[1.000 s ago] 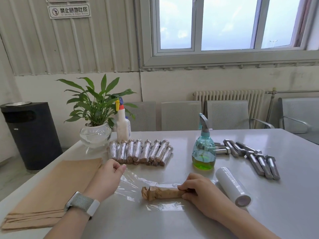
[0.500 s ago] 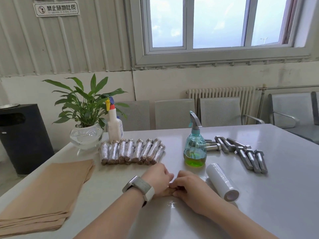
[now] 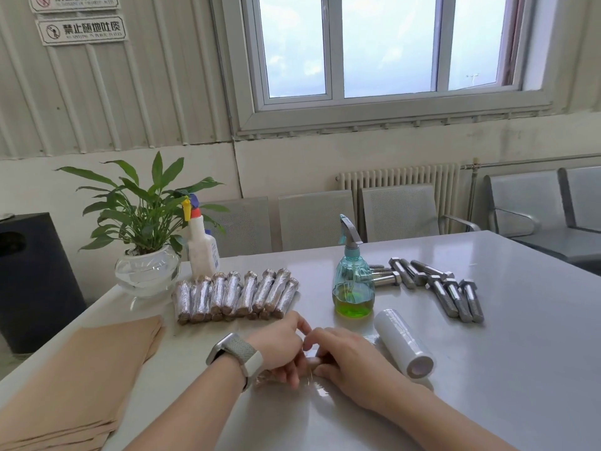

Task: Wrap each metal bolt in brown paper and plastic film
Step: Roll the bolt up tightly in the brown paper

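- pale grey surface (image 3: 487, 369) under a window, with a row of wrapped bolts (image 3: 235, 296) at the back left and bare bolts (image 3: 455, 294) at the back right.
- your left hand (image 3: 279, 348) and right hand (image 3: 344, 356) sit together at the near middle, fingers curled over the bolt being wrapped; it is mostly hidden beneath them.
- judging by the bare ones, that bolt is heavy, stiff steel; it should not bend or crush.
- clear film (image 3: 320, 390) trails toward you, thin, clingy, easily wrinkled; keep it taut.
- hold the bundle along its shank, thumbs below, and roll.
- film roll (image 3: 403, 341) lies just right of your hands; brown paper sheets (image 3: 81, 379) lie left.
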